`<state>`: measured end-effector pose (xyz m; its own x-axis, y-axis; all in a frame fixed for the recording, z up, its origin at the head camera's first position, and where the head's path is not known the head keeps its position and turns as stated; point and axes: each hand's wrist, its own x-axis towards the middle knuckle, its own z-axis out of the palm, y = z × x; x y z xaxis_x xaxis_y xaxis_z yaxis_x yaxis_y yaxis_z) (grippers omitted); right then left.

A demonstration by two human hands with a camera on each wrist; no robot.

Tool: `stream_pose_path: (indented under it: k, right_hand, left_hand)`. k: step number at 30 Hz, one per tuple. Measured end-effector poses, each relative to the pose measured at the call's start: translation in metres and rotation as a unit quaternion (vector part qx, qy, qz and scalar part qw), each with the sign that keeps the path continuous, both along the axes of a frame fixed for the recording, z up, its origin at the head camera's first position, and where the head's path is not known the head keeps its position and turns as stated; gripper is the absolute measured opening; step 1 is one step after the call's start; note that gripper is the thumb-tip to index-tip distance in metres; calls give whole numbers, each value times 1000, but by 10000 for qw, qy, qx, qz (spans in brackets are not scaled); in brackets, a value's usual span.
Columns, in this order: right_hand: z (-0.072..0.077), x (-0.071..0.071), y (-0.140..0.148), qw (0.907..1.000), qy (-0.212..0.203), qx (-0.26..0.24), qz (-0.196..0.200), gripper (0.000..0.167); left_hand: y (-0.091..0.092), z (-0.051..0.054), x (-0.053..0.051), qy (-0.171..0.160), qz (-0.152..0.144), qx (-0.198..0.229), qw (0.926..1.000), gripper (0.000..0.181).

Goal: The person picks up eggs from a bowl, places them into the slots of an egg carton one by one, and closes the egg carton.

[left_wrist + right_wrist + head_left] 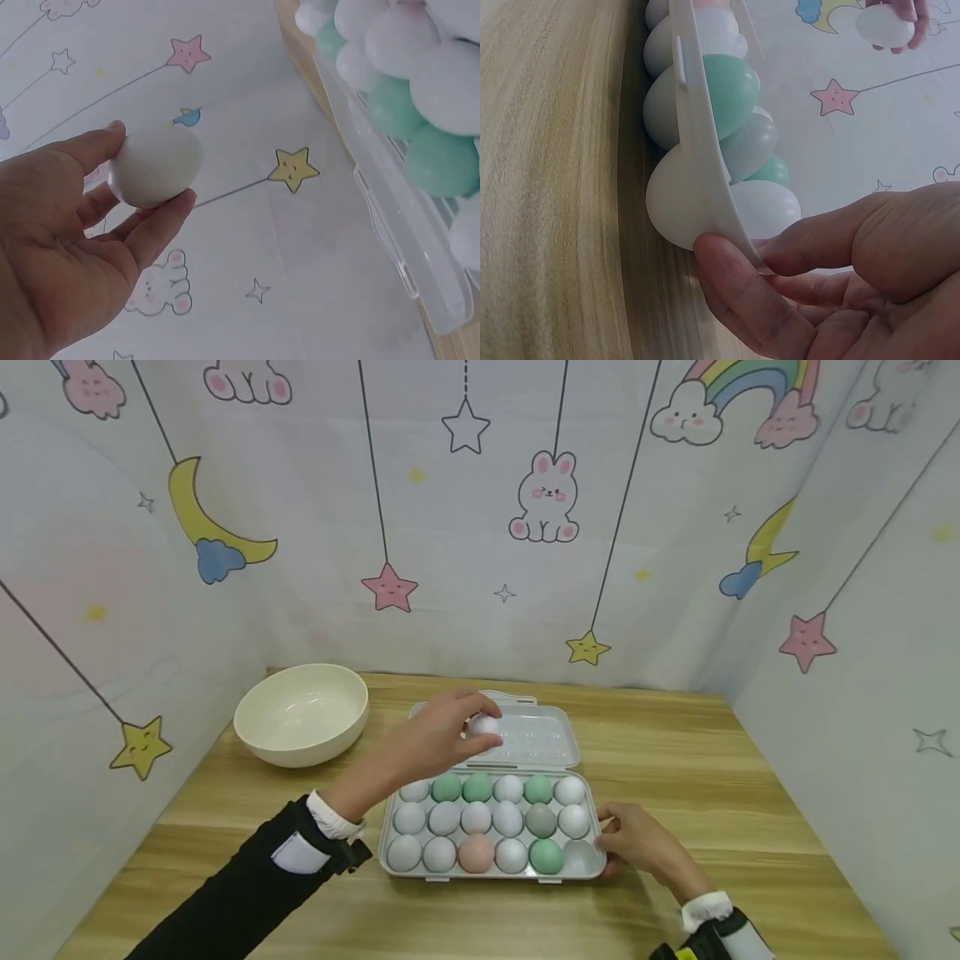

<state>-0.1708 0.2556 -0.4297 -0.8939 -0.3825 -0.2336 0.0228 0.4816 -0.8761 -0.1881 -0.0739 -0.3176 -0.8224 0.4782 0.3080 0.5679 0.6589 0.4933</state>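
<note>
My left hand (431, 737) pinches a white egg (156, 166) between thumb and fingertips, held up over the open clear lid (536, 735) of a plastic egg box. The box (487, 877) lies flat on the table with its lid folded back. Rows of eggs fill it: mostly white, several green, and a pinkish one (476, 853) in the front row. At the front right corner, one cup (581, 858) holds no egg. My right hand (648, 843) grips the box's right rim near that corner, with the thumb on one side of the rim and a finger on the other.
A cream bowl (300, 718) stands at the back left of the wood-grain table (675, 752); I see no contents in its visible inside. White cloth walls (480, 543) printed with stars, moons and rabbits enclose the table at the back and both sides.
</note>
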Motion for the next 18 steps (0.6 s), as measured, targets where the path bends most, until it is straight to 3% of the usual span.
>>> stream_pose_path:
  k: [6,12,18]
  right_hand:
    - [1,-1,0,10000,-77,27,5,34]
    - [3,0,1,10000,-42,-31,71,32]
    - [2,0,3,9999,-65,36,116,33]
  left_hand:
    - [38,-16,11,-203,-344,181,9990,31]
    - [70,-41,19,-422,-838,-47,9956,34]
    - [95,-62,24,-524,-926,-280,9939,33]
